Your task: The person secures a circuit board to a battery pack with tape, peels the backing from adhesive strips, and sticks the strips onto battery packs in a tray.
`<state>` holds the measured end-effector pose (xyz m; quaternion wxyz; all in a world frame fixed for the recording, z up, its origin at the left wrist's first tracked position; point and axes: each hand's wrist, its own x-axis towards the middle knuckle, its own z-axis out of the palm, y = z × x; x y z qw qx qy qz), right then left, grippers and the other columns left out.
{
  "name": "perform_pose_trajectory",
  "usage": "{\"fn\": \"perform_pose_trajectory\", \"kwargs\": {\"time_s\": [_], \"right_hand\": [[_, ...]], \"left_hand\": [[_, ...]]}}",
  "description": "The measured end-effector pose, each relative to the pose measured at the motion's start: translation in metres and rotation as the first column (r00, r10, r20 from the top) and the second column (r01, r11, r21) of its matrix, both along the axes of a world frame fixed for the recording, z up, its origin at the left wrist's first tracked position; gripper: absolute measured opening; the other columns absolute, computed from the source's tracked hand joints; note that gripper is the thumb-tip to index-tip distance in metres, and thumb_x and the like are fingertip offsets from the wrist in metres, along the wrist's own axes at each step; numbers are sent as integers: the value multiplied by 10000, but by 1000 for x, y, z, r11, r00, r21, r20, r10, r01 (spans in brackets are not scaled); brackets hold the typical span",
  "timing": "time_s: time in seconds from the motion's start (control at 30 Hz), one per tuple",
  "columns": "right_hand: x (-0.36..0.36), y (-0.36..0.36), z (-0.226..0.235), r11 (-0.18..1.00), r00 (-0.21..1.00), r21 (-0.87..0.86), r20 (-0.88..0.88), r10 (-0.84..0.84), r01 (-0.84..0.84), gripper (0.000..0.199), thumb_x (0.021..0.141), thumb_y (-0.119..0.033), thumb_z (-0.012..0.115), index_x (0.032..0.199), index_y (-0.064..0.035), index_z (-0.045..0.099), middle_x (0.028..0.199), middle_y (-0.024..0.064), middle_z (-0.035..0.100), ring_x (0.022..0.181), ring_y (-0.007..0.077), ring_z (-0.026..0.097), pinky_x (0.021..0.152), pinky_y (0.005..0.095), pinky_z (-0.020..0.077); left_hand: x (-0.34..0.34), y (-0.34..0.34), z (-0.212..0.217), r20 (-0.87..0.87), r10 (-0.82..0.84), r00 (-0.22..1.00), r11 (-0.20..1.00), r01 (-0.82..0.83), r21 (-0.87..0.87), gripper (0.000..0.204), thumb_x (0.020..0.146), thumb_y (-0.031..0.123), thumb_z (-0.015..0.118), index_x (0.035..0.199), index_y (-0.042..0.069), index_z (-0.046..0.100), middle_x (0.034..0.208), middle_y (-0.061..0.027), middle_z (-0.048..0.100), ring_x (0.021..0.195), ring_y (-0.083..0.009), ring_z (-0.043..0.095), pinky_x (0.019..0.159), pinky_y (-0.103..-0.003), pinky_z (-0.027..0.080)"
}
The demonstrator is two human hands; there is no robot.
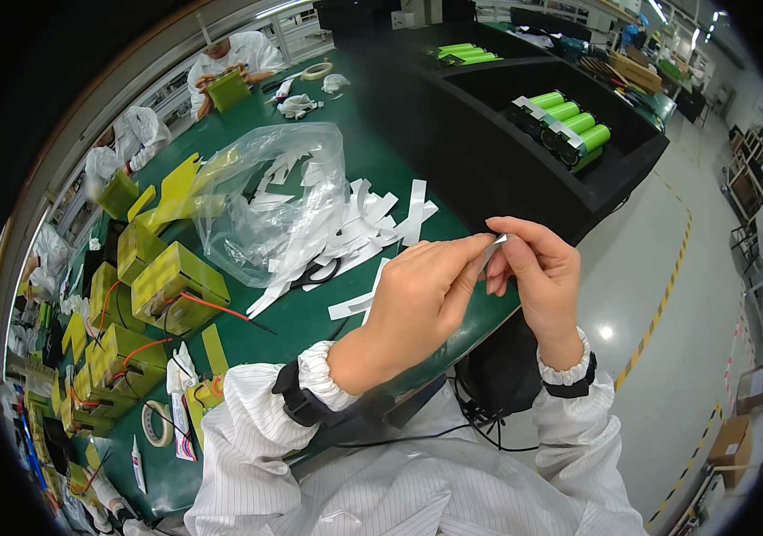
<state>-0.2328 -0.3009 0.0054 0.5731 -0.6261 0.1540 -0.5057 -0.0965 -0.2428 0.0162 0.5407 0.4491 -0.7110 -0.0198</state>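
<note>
Over the near edge of the green table, my left hand (426,288) and my right hand (537,275) meet fingertip to fingertip. Both pinch a small white strip (495,247), seen nearly edge-on, and most of it is hidden by my fingers. Left of my hands lies a heap of white paper-like strips (346,228), partly inside a clear plastic bag (261,143). Black-handled scissors (317,273) lie half under the heap. Loose strips (354,306) rest just beside my left hand.
Yellow-wrapped battery packs (180,286) with red and black wires stand at left, near a tape roll (157,422) and a tube (138,464). Black trays (524,170) at the far right hold green cylindrical cells (569,121). Co-workers (234,58) sit along the far left side.
</note>
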Motion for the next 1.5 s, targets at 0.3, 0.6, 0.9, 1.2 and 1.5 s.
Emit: {"fn": "perform_pose_trajectory", "kwargs": {"time_s": [0.3, 0.6, 0.9, 1.2, 1.5], "right_hand": [[-14, 9, 11, 979, 998, 201, 56, 25, -35, 148, 835, -143, 549, 849, 4, 530, 670, 30, 547, 534, 74, 508, 485, 178, 398], [-5, 8, 7, 991, 1000, 136, -28, 7, -3, 117, 836, -87, 510, 898, 9, 537, 761, 57, 591, 643, 91, 560, 573, 192, 447], [44, -16, -33, 998, 983, 26, -174, -53, 59, 102, 841, -85, 499, 851, 14, 522, 790, 64, 575, 712, 104, 556, 613, 209, 442], [52, -41, -28, 842, 570, -538, -679, -462, 41, 505, 715, -276, 661, 1085, 10, 469, 721, 158, 577, 599, 294, 575, 557, 359, 442], [21, -69, 123, -56, 563, -990, 120, -818, 130, 463, 594, -134, 700, 999, -23, 503, 974, 105, 496, 829, 254, 496, 681, 334, 411]], "left_hand": [[-8, -11, -3, 251, 129, 959, 971, -71, -229, 269, 669, -10, 585, 938, -18, 569, 601, -36, 530, 509, -159, 494, 491, -267, 348], [5, -7, -6, 289, 193, 937, 947, -101, -306, 322, 694, 142, 636, 965, -17, 562, 855, -77, 607, 689, -177, 563, 605, -282, 397], [97, 0, 49, -311, 379, 871, 921, -387, 40, 250, 796, 262, 577, 831, 15, 600, 739, -51, 588, 644, -117, 534, 572, -266, 409], [167, 19, 128, -589, 49, 806, 981, -149, -123, 175, 844, 202, 539, 807, 31, 548, 683, -10, 504, 553, -78, 432, 483, -190, 327], [73, -111, 130, -790, -190, 583, 898, 429, 101, 181, 826, 138, 469, 869, -32, 515, 706, -75, 531, 558, -120, 506, 504, -234, 398]]}}
